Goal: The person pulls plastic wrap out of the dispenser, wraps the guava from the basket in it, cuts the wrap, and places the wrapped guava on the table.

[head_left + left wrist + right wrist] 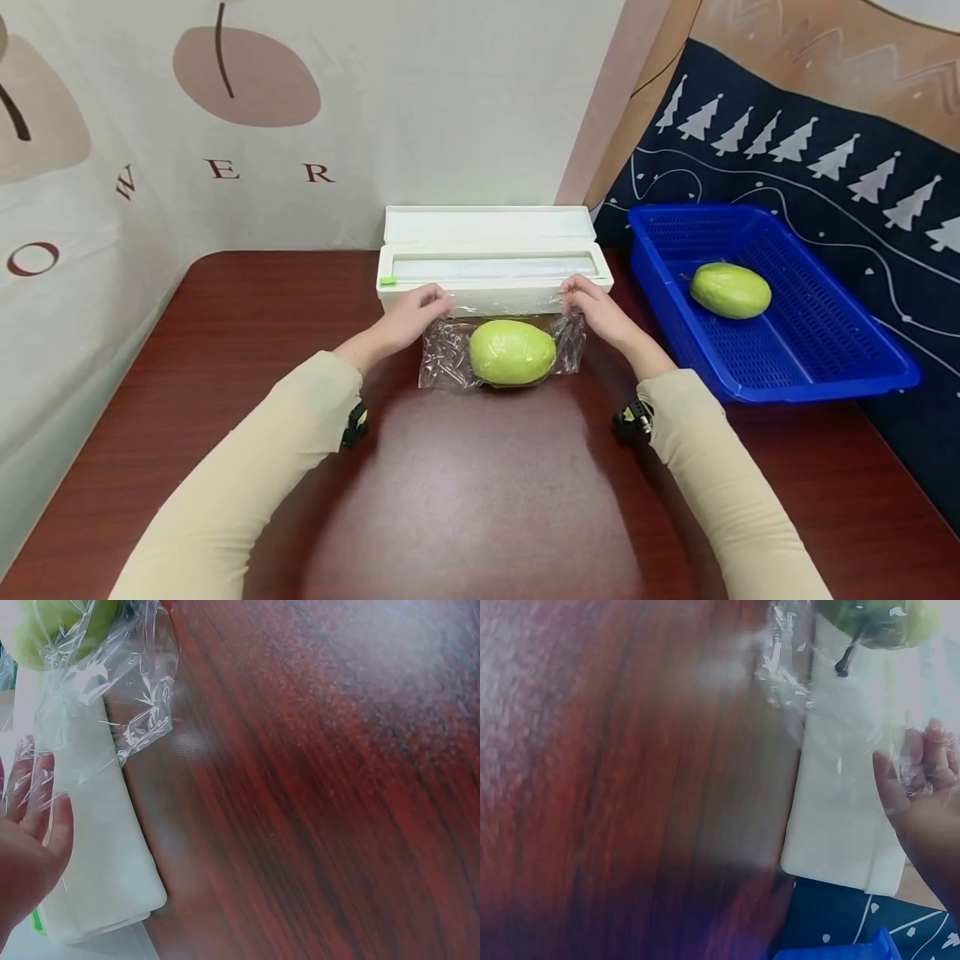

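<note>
A pale green oval melon (512,352) lies in clear plastic wrap (446,357), which spreads out crumpled on both sides of it. Close behind stands a white wrap dispenser box (487,298), its lid raised and a roll of film (495,267) inside. At the film's far left corner, my left hand (408,318) pinches the wrap. My right hand (596,312) pinches it at the far right corner. Film stretches over the fingers (39,787) in the left wrist view. The right wrist view shows the melon's dark stem (847,656) under the film.
On the right, a blue plastic basket (825,390) holds another green melon (731,290). A small green slider (387,281) sits at the box's left end. Printed cloths hang behind the dark red wooden table (480,500).
</note>
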Motion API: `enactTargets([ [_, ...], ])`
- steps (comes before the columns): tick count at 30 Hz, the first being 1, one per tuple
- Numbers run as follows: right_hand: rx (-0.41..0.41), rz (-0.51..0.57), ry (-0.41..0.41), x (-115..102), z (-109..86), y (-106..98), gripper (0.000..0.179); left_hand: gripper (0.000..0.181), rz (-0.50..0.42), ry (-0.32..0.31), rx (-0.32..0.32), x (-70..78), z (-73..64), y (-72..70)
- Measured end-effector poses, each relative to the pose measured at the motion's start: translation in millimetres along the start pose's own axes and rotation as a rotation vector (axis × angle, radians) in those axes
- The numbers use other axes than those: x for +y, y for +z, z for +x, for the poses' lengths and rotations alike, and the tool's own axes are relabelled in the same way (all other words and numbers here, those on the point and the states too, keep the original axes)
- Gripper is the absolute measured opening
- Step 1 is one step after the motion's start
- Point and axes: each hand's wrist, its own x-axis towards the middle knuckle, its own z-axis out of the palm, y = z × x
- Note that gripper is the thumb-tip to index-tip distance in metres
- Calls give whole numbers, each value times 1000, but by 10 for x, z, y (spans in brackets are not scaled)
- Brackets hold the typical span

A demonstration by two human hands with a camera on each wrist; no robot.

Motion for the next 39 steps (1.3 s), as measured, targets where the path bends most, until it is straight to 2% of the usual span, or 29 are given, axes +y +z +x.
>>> enactTargets([
  [2, -67, 29, 2, -3, -11, 1, 28, 27, -16, -4, -28, -2, -2, 26],
  [7, -255, -23, -64, 6, -30, 9, 74, 47, 2, 25, -25, -14, 2, 75],
  [8, -276, -36, -75, 2, -29, 17, 77, 48, 2, 31, -20, -19, 5, 78],
  [10, -288, -77, -76, -9, -31, 33, 71, 49, -5, 42, -13, -27, 10, 81],
  [15, -199, -166, -15, -23, -35, 55, 46, 37, -35, 53, 13, -26, 6, 67],
  [18, -147, -162, 12, -5, -23, 58, 39, 25, -30, 68, 74, -12, -1, 51],
  [22, -114, -137, 19, 16, -2, 69, 32, 20, 24, 110, 144, 13, 4, 27],
  [30, -61, -59, -17, 21, 32, 111, 17, 23, 121, 138, 89, 36, 15, 31],
  [36, -22, -92, -21, -7, 32, 134, 17, 22, 107, 176, 132, 28, 7, 49],
  [39, -7, -107, -10, -27, 24, 146, 17, 23, 109, 187, 130, 21, -15, 51],
])
